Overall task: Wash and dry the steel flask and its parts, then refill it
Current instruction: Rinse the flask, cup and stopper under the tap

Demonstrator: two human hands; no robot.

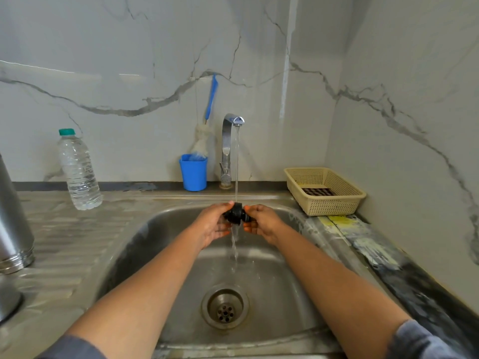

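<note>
A small black flask stopper [236, 214] is held under the running stream from the chrome tap [229, 149], above the steel sink [166, 257]. My left hand [213, 224] grips its left side and my right hand [261, 222] pinches its right end. Water runs off the stopper down toward the drain [225, 305]. The steel flask body [13, 224] stands upside down on the draining board at the far left, partly cut off by the frame edge. A steel piece [7, 299] lies below it, only partly in view.
A clear water bottle with a green cap [79, 172] stands on the draining board at the back left. A blue cup [194, 172] holds a bottle brush [211, 99] beside the tap. A beige plastic basket [324, 190] sits at the back right.
</note>
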